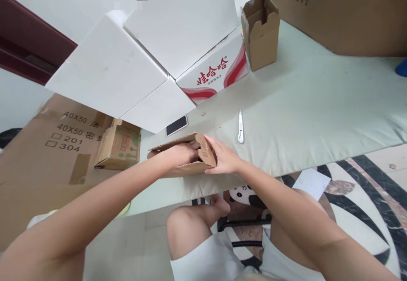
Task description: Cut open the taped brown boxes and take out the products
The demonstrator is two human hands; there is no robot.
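A small brown cardboard box (187, 170) with notched flaps lies near the table's front edge, its open top towards me. My left hand (185, 151) reaches into the box, and its fingers are mostly hidden by the walls and flap. Around the box's right end, my right hand (225, 156) grips the outside, thumb and fingers on opposite edges. A white utility knife (241, 127) rests on the table to the right, apart from both hands. Behind the box lies a dark-screened phone (177, 126).
A similar open cardboard box (263, 47) stands upright at the back, beside a white and red carton (213, 71). White panels (104, 69) lean at the back left. Large brown cartons (352, 14) bound the right; a small printed box (117, 145) sits left. The table (311, 103) has a pale green cover.
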